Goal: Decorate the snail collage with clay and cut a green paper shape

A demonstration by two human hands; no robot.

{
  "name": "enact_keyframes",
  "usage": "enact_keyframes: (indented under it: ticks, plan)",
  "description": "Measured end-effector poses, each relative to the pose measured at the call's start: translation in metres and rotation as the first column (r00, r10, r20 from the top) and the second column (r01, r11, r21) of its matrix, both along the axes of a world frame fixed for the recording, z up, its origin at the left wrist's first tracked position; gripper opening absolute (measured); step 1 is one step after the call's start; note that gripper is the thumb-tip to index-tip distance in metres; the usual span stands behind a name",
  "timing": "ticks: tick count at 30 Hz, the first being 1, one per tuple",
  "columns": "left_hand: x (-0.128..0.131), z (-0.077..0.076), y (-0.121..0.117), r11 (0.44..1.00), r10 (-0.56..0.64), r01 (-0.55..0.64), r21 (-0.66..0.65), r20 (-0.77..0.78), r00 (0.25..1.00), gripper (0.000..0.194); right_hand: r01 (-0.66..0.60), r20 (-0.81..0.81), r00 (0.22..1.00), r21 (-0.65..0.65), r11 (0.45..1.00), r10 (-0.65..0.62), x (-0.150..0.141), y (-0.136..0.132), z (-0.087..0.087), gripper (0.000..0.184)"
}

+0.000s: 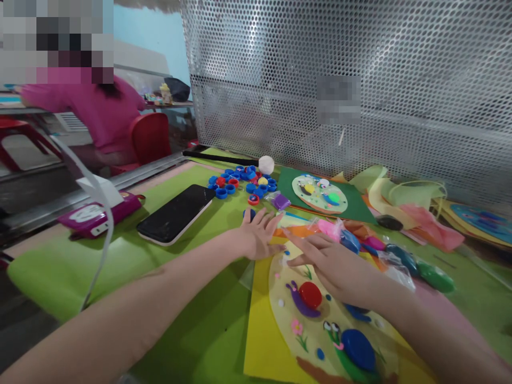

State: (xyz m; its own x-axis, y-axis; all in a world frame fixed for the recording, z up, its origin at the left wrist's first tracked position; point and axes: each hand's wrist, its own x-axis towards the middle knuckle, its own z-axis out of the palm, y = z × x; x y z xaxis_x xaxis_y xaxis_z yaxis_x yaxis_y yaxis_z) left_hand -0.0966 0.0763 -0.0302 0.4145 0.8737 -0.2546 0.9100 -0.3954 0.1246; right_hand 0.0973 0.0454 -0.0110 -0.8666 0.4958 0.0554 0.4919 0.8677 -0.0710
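My left hand [258, 233] lies flat with fingers spread on the green table cover, touching the top edge of a yellow sheet [260, 341]. My right hand [334, 264] rests open, fingers stretched, on a pale round collage [320, 320] that bears clay snails with a red bottle cap [310, 294] and a blue cap [359, 348] as shells. Small bags of coloured clay [352, 241] lie just beyond my right fingertips. A blue cap [248, 214] sits by my left fingertips.
Several blue and red bottle caps [240, 184] lie further back beside a black phone [176, 213] and a pink power bank [96, 216] with a white cable. A second round collage [319, 193] sits on green card. A perforated metal screen [360, 80] stands behind. A person in pink [100, 114] sits at left.
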Motion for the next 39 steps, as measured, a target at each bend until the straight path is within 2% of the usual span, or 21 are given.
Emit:
enact_keyframes:
  ticks: [5, 11, 14, 22, 28, 31, 39]
  plan:
    - [0.0, -0.002, 0.001, 1.0, 0.002, -0.002, 0.001, 0.004, 1.0, 0.08, -0.059, 0.019, 0.998, 0.14, 0.988, 0.057, 0.005, 0.004, -0.003, 0.081]
    - [0.0, 0.0, -0.001, 1.0, -0.002, 0.002, 0.006, -0.001, 1.0, 0.079, -0.031, -0.085, 0.996, 0.019, 0.999, 0.032, 0.012, 0.001, 0.004, 0.079]
    - [-0.001, 0.001, -0.002, 1.0, -0.008, 0.008, 0.009, 0.002, 1.0, 0.079, -0.059, -0.06, 0.996, -0.007, 0.998, 0.058, 0.012, 0.001, 0.001, 0.081]
    - [-0.001, 0.0, 0.0, 1.0, -0.008, 0.008, 0.0, -0.003, 1.0, 0.08, -0.056, 0.063, 0.997, 0.12, 0.991, 0.049, 0.007, 0.003, -0.006, 0.076]
    - [0.0, 0.0, -0.001, 1.0, -0.01, 0.01, 0.013, -0.001, 1.0, 0.078, -0.085, -0.049, 0.995, 0.042, 0.996, 0.087, 0.012, 0.004, -0.004, 0.08]
    - [0.0, 0.0, -0.001, 1.0, -0.01, 0.01, 0.013, 0.007, 1.0, 0.078, -0.081, -0.03, 0.996, 0.033, 0.996, 0.082, 0.012, 0.004, -0.003, 0.082]
    - [-0.001, -0.002, 0.0, 1.0, -0.007, 0.007, 0.012, 0.009, 1.0, 0.078, -0.055, 0.028, 0.998, 0.158, 0.986, 0.051, 0.009, 0.001, -0.005, 0.079]
